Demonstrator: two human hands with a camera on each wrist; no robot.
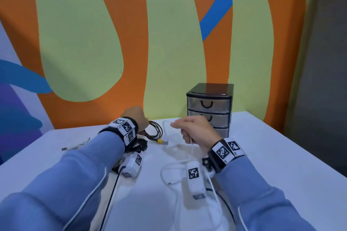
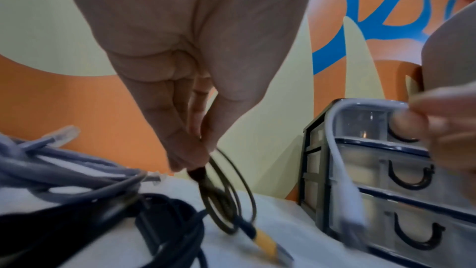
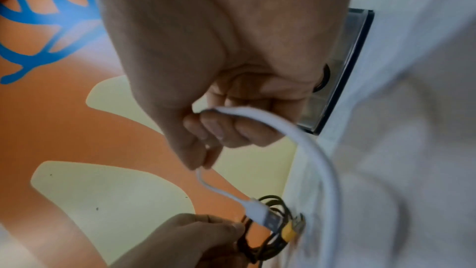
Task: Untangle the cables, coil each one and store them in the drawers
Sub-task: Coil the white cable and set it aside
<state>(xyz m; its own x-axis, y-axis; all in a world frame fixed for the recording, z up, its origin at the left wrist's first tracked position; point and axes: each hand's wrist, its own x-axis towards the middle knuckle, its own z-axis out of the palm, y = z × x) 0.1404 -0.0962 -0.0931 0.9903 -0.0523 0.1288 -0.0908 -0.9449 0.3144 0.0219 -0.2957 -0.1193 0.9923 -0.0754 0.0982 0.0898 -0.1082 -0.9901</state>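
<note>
left hand [image 1: 138, 116] pinches a coiled dark cable [image 1: 155, 130], yellow-tipped; right hand [image 1: 195, 131] pinches a white cable [image 1: 191, 148]. white tabletop [image 1: 262, 155], drawers [image 1: 209, 108] far right, orange-green wall [image 1: 169, 43].

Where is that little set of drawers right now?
In the head view the drawer unit stands at the back of the white table, against the painted wall, right of centre, just behind the right hand, which holds a white cable.

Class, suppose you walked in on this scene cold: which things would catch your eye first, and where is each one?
First, the two hands above the white table: the left hand pinches a coiled dark cable, the right hand holds a white cable. Behind the right hand stands a small drawer unit, its visible drawers closed, against a bold orange and green wall.
</note>
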